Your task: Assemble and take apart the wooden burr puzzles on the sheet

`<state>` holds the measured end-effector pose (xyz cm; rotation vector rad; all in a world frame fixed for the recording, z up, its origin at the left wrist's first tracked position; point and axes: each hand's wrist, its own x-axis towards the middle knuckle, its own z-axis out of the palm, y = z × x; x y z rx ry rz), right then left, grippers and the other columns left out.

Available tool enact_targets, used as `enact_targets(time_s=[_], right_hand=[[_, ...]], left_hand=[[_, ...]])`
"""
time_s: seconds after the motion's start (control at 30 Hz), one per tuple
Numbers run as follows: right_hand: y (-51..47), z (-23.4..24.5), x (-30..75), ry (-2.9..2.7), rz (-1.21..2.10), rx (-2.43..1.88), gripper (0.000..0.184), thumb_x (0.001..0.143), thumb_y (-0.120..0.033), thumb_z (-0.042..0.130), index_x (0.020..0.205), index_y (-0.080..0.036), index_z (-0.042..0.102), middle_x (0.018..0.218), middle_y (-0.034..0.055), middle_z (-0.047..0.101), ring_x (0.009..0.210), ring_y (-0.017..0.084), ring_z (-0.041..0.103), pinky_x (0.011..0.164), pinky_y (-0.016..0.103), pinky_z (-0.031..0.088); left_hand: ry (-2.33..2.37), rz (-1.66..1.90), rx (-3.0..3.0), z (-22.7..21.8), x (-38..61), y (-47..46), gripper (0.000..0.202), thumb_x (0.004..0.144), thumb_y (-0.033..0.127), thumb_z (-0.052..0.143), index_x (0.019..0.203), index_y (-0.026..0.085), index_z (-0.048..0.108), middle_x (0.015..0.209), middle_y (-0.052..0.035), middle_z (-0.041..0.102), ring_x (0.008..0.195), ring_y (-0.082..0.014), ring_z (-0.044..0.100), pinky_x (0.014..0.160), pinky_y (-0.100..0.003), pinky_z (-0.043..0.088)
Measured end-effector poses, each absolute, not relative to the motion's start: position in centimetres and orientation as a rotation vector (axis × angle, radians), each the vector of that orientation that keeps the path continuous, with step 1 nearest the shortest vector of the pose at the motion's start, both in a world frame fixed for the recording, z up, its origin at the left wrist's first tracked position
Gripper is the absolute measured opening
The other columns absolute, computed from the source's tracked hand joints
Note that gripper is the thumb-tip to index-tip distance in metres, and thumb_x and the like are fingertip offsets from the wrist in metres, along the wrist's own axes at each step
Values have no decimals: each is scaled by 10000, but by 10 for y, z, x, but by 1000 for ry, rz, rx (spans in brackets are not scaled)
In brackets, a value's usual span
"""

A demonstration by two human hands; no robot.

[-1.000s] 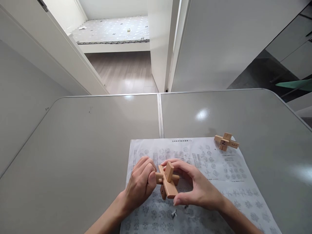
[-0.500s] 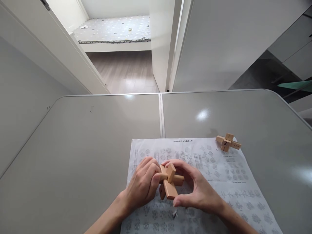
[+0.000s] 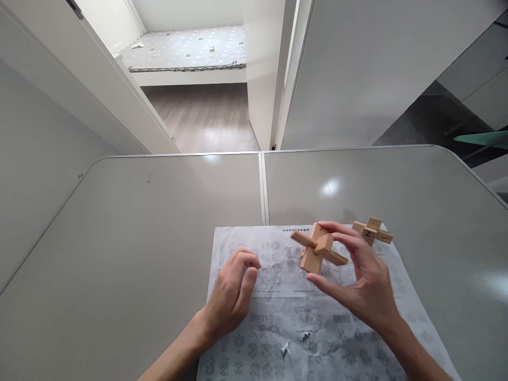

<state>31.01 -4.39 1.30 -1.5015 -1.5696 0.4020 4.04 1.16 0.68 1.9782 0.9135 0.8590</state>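
My right hand (image 3: pixel 363 278) holds a wooden burr puzzle (image 3: pixel 317 248) made of interlocked crossing bars, raised above the upper part of a printed paper sheet (image 3: pixel 273 307). The thumb presses its lower end and the fingertips its upper end. To the left, my left hand (image 3: pixel 234 288) rests over the sheet with loosely curled fingers and nothing visible in it, apart from the puzzle. Just beyond my right fingers sits a second wooden burr puzzle (image 3: pixel 373 231) with marks such as "2" on its bars, at the sheet's top right corner, partly hidden by the hand.
The grey table (image 3: pixel 159 254) has a metal-edged seam (image 3: pixel 262 185) down its middle. The creased sheet bears many small diagrams and has torn spots near its lower middle. Past the table are a white door (image 3: pixel 264 69) and a bed (image 3: pixel 186 50) with a small object on it.
My left hand has let go of the puzzle. My right hand has carried it up and to the right, towards the second puzzle.
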Motion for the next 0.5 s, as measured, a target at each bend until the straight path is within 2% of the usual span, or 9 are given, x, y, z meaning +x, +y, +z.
enact_targets(time_s=[0.13, 0.27, 0.33, 0.43, 0.5], right_hand=[[-39, 15, 322, -1645, -69, -1581, 618, 837, -459, 918, 1298, -232, 575, 1381, 177, 700, 1259, 389, 692, 949, 564, 630], [-36, 12, 329, -1548, -195, -1700, 627, 831, -483, 912, 1283, -219, 567, 1366, 192, 686, 1256, 406, 656, 889, 565, 632], [-35, 11, 331, -1529, -201, -1732, 626, 836, -511, 901, 1273, -214, 566, 1356, 193, 688, 1287, 414, 619, 965, 614, 602], [-33, 9, 333, -1538, -196, -1737, 631, 839, -562, 882, 1257, -211, 566, 1330, 178, 698, 1313, 407, 581, 1191, 728, 409], [-33, 8, 334, -1543, -168, -1743, 630, 830, -599, 874, 1234, -227, 566, 1297, 154, 710, 1313, 407, 568, 1251, 750, 307]], left_hand=[[909, 846, 2000, 8, 42, 12, 211, 1148, 233, 361, 1013, 227, 524, 955, -26, 582, 824, -168, 565, 758, -287, 486], [897, 827, 2015, 8, 42, 13, 196, 1134, 198, 384, 1004, 226, 528, 952, -24, 583, 822, -164, 566, 751, -282, 486], [892, 828, 2022, 8, 42, 13, 195, 1131, 187, 388, 1002, 226, 529, 947, -22, 584, 818, -161, 566, 747, -280, 488], [886, 832, 2035, 9, 43, 13, 197, 1128, 183, 395, 992, 224, 530, 936, -20, 584, 810, -156, 567, 748, -276, 496], [885, 829, 2042, 10, 43, 13, 200, 1129, 188, 397, 983, 223, 528, 932, -23, 588, 809, -157, 573, 744, -279, 501]])
